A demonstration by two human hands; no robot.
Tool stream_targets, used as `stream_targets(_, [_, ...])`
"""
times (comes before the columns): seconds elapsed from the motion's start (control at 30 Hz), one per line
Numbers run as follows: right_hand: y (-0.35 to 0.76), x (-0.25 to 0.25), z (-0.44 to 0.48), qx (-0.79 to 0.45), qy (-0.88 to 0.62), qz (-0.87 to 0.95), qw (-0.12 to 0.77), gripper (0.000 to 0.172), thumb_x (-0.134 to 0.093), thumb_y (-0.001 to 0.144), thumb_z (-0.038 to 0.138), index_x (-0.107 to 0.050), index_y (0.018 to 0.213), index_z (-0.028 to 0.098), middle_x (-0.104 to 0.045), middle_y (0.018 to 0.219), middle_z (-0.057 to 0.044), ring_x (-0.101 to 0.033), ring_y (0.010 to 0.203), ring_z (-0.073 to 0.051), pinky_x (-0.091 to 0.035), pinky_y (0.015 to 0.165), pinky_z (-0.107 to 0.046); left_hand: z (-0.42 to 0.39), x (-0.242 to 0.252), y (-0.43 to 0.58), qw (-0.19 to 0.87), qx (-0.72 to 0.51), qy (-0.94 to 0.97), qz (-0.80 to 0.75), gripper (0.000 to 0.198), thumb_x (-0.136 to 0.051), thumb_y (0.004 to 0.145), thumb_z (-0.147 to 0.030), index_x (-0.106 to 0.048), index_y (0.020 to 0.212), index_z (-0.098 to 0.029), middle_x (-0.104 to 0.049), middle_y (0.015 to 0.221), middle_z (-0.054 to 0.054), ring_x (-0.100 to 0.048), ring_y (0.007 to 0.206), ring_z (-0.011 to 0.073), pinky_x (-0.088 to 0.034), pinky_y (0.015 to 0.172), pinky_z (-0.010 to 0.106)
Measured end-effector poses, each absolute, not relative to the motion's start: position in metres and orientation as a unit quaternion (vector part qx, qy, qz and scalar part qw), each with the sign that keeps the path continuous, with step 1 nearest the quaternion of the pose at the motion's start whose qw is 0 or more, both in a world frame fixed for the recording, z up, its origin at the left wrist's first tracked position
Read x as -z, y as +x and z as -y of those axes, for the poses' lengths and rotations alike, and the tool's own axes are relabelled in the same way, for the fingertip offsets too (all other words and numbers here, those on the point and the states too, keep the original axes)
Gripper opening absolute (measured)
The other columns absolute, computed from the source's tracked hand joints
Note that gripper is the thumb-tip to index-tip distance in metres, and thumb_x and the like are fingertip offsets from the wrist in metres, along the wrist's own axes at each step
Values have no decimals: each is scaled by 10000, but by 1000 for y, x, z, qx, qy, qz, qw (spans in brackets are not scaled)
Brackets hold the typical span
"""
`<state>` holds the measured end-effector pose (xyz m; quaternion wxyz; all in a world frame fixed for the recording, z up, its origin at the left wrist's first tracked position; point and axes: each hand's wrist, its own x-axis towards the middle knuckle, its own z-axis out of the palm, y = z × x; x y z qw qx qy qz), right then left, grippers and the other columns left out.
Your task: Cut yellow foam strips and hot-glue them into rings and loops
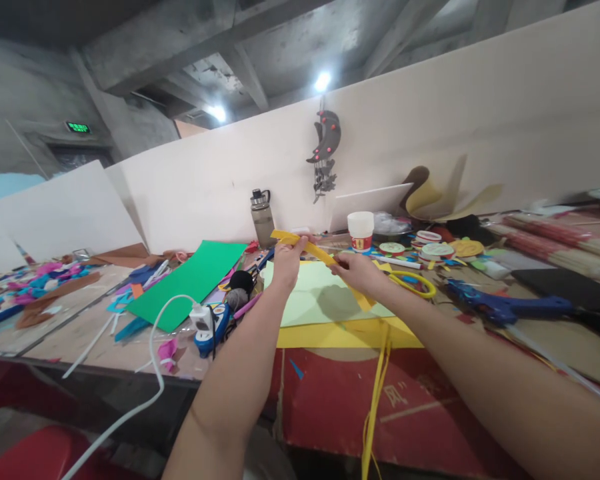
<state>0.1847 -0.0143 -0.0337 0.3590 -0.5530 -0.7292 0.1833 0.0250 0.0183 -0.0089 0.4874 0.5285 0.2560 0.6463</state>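
A yellow strip (pixel 320 253), paper or felt by its look, is stretched between my two hands above the table. My left hand (pixel 289 260) pinches it close to its far left end, which sticks out past the fingers. Further along, my right hand (pixel 355 272) grips the same strip, and its tail hangs down below that hand. Beneath them lies a pale green sheet (pixel 305 293) on top of a yellow sheet (pixel 310 337). Thin yellow strands (pixel 375 407) dangle over the front edge of the table.
To the left are a green sheet (pixel 190 283) and a blue power strip (pixel 213 333) with a white cable (pixel 157 373). A bottle (pixel 263 219) and a paper cup (pixel 361 232) stand behind. On the right lie a blue glue gun (pixel 510 305) and a yellow ring (pixel 433 291).
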Motion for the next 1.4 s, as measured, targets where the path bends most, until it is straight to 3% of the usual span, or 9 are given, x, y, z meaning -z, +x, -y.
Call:
stream_targets(0.17, [183,40,9,-382,-537,652,375,146,-481,804,253,-603,798,172,-612,673,-17,-510,459,-93,-366,449,-216,-21,10,20,491,-657,522,-233,213,-712,665,-306,-671,819,-164,-684,776,35,-627,787,140,-414,549,184])
stream_targets(0.3, [188,36,8,-247,-605,663,366,177,-426,822,211,-589,762,177,-577,611,-21,-475,474,-112,-319,442,-224,-20,14,21,550,-638,502,-198,184,-720,655,-262,-654,786,-151,-681,837,44,-624,818,135,-452,590,185])
stream_targets(0.43, [199,31,6,-145,-646,672,332,221,-404,830,172,-619,782,161,-621,695,-70,-534,601,-150,-334,525,-242,-21,14,18,592,-658,429,-179,188,-707,676,-225,-619,829,-162,-678,877,37,-635,820,129,-485,638,207])
stream_targets(0.67, [209,30,7,-83,-670,673,303,379,-297,926,334,-617,858,143,-660,857,-144,-586,768,-202,-320,601,-265,-31,19,4,517,-666,425,-329,155,-624,754,-271,-581,838,-148,-655,889,56,-632,748,117,-496,595,212])
stream_targets(0.8, [209,30,6,-77,-681,664,300,382,-285,932,340,-611,885,146,-662,869,-141,-588,788,-211,-316,606,-268,-34,28,6,407,-533,573,-472,285,-504,832,-401,-599,872,-135,-645,814,65,-584,580,96,-401,433,176])
stream_targets(1.0, [211,35,-2,-86,-685,649,320,358,-312,922,343,-609,881,148,-667,874,-131,-582,759,-190,-314,596,-257,-32,29,10,407,-444,636,-483,365,-391,876,-446,-563,819,-129,-519,591,-11,-344,357,34,-216,355,176])
stream_targets(1.13, [212,36,-2,-72,-683,661,302,345,-333,914,334,-617,884,140,-667,854,-132,-577,751,-190,-311,589,-257,-32,30,7,386,-378,649,-535,377,-398,869,-445,-597,862,-125,-550,619,18,-441,441,65,-300,412,185])
stream_targets(1.27, [212,35,0,-85,-683,667,285,345,-332,912,317,-626,870,141,-669,862,-128,-580,777,-194,-323,602,-253,-35,36,5,354,-341,698,-521,377,-441,848,-447,-631,846,-121,-641,827,88,-574,691,125,-424,578,217])
stream_targets(1.4, [212,33,1,-88,-688,663,282,358,-326,915,332,-629,884,144,-668,884,-130,-584,792,-195,-331,615,-253,-31,36,10,438,-336,701,-451,448,-451,831,-521,-586,1018,-137,-638,970,110,-611,766,138,-457,669,244])
